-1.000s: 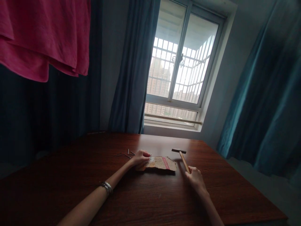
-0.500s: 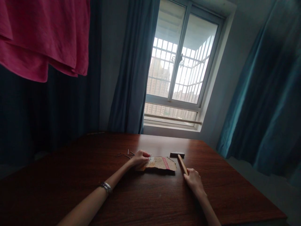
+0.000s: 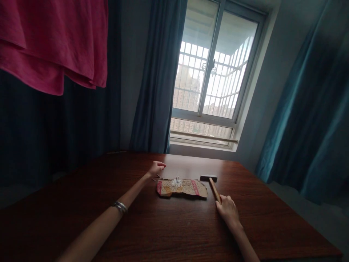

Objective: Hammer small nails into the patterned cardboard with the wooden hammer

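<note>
My left hand (image 3: 157,167) hovers just behind the left end of a patterned board or slab (image 3: 182,187), off its surface. The fingers are loosely bent and a little apart, with nothing visible in them. Two thin nails (image 3: 177,179) stand upright near the middle of the board, which has a speckled top, pink bands and ragged edges. A few loose nails (image 3: 156,178) lie on the table below my left hand, partly hidden by it. To the right, my right hand (image 3: 228,210) is closed round the wooden handle of a hammer (image 3: 214,187), whose dark head rests on the table.
The brown wooden table (image 3: 174,229) runs to a right edge. Behind it are a barred window (image 3: 215,80) and blue curtains (image 3: 155,80). A pink cloth (image 3: 79,43) hangs at the upper left.
My left hand has left the board and moved up and left toward the loose nails, uncovering the board's left end and the standing nails. My right hand still holds the hammer.
</note>
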The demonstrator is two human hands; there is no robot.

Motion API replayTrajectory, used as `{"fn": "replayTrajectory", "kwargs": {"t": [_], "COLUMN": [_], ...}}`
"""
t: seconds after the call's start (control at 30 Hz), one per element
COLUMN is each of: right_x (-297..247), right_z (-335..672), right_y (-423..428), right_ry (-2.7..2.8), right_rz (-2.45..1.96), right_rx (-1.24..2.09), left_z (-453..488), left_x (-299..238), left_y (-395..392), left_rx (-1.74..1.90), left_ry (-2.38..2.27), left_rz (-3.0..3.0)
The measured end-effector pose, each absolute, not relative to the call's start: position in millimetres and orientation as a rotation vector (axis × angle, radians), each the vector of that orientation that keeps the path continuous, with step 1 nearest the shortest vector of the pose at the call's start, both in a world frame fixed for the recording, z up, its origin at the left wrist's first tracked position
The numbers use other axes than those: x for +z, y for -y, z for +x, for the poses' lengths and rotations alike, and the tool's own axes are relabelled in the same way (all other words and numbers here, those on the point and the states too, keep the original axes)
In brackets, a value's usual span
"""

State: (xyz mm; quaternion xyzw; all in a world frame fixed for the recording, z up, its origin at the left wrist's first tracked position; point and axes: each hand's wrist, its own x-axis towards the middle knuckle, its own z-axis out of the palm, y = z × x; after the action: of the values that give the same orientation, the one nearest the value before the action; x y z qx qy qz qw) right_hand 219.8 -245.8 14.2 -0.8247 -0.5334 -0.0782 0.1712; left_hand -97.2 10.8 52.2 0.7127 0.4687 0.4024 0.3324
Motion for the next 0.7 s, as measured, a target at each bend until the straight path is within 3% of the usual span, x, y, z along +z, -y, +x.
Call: {"fn": "replayTrajectory", "kwargs": {"t": [0.23,0.4,0.7], "right_x": [28.4,41.6,47.3], "right_z": [217.3,210.3,202.8], "right_y": [249.6,247.5,244.5], "right_ry": [1.477,1.494,1.483], "right_rz": [-2.364,-2.286,-2.253], "right_rx": [-0.271,-0.215,-0.157], "left_z": [-171.9,-196.3,-206.6], "left_x": [56.9,53.3,48.6], "left_y": [-37.2,-33.6,-39.6], "left_rx": [0.673,0.413,0.278], "left_ry": [-1.665,-1.720,-1.746], "left_rz": [2.090,2.131,2.184]}}
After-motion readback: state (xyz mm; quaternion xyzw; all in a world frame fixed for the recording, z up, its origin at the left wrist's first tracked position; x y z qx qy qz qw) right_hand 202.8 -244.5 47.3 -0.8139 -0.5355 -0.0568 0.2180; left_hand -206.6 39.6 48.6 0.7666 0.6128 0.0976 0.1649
